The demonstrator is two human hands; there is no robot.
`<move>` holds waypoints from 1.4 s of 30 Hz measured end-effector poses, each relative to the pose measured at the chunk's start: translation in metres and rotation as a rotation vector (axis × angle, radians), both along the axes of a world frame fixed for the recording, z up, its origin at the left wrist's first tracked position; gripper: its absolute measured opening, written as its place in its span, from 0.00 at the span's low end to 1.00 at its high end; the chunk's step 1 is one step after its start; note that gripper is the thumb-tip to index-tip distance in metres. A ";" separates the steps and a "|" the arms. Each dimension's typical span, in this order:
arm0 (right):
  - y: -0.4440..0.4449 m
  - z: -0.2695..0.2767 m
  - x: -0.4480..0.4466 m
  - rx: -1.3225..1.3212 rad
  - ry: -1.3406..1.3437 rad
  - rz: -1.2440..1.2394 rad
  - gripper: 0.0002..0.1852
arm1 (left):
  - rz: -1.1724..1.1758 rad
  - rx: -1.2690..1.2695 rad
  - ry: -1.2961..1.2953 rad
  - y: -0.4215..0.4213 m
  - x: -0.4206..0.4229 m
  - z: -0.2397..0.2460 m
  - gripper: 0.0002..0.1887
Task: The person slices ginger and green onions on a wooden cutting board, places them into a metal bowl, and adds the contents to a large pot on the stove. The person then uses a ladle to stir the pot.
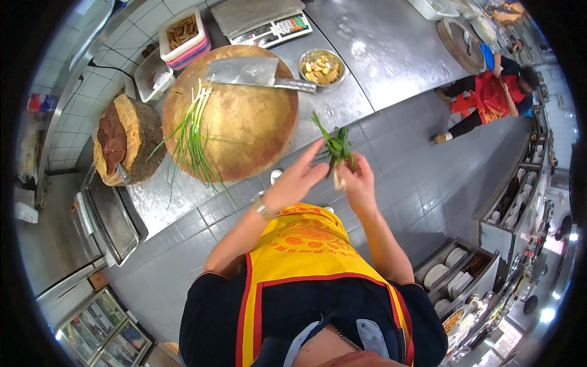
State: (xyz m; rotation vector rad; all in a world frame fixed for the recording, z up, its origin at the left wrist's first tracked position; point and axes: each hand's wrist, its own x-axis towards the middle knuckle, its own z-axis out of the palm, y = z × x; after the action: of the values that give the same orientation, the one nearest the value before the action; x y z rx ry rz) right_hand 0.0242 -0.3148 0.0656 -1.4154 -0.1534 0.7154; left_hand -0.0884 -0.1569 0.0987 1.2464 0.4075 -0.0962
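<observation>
My right hand (360, 176) grips a folded bundle of green scallions (338, 149), its white ends pointing down. Beside the bundle, my left hand (300, 176) has its fingers apart, the fingertips close to the leaves; whether they touch it I cannot tell. Loose scallions (195, 133) lie across the left part of a round wooden chopping block (257, 124), their green ends hanging over its edge. A cleaver (245, 71) rests flat at the block's far side. Right of its handle stands a metal bowl (344, 75) of what looks like cut ginger and garlic.
A digital scale (279, 30) stands behind the block, with stacked plastic baskets (183, 41) to its left. A wooden stump (149, 137) holding a brown cloth is at left. A person in a red apron (493, 94) sits at the right, near another round board (461, 46).
</observation>
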 end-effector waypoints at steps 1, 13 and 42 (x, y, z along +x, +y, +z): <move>0.016 -0.003 0.016 0.002 0.021 -0.032 0.13 | -0.018 0.062 0.001 0.024 -0.007 0.003 0.32; 0.147 -0.138 0.217 -0.467 -0.466 -0.101 0.15 | 0.884 0.668 0.159 0.211 -0.091 -0.024 0.16; 0.214 0.027 0.064 -0.205 -0.571 1.102 0.10 | 0.527 1.651 0.784 0.217 -0.046 -0.087 0.04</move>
State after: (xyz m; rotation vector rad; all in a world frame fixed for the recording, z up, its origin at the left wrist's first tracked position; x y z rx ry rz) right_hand 0.0882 -0.1011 0.0922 -1.6581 -1.4166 1.2004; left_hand -0.1348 0.0597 0.0118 2.6376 1.6927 0.2901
